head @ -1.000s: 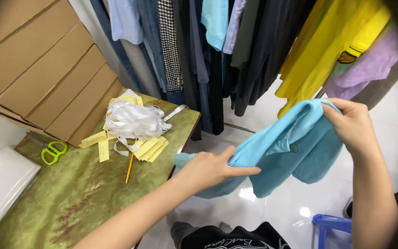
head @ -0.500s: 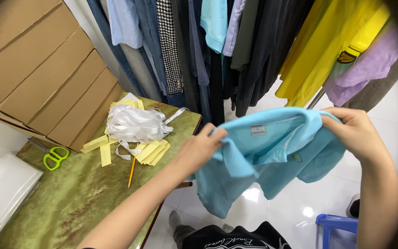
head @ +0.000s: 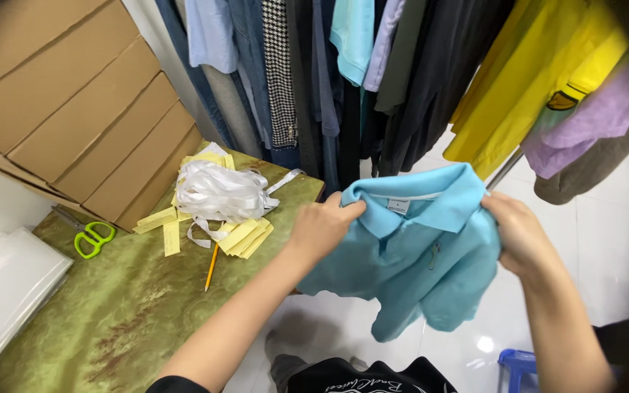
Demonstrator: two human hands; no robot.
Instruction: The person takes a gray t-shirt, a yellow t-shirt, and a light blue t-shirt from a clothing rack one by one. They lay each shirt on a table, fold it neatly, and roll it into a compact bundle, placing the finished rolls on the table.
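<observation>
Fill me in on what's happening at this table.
A person holds up a light blue polo shirt by its shoulders, left hand and right hand gripping either side of the collar. It hangs beside the green table, where white ribbon, yellow tags, a pencil and green scissors lie.

1. The polo shirt point(head: 409, 247) hangs between the left hand point(head: 322, 227) and the right hand point(head: 522, 236), off the right edge of the tabletop point(head: 96, 320), above the floor point(head: 598, 240).
2. On the tabletop, the pile of ribbon point(head: 220, 193) lies at the far end, with paper tags point(head: 245, 236) just before it.
3. The pencil point(head: 211, 268) lies beside the tags.
4. The scissors point(head: 89, 236) lie left of the tags, near the cardboard boxes point(head: 74, 109).
5. Plastic bags point(head: 9, 284) lie at the left edge.
6. Hanging clothes point(head: 402, 73) are behind the shirt.
</observation>
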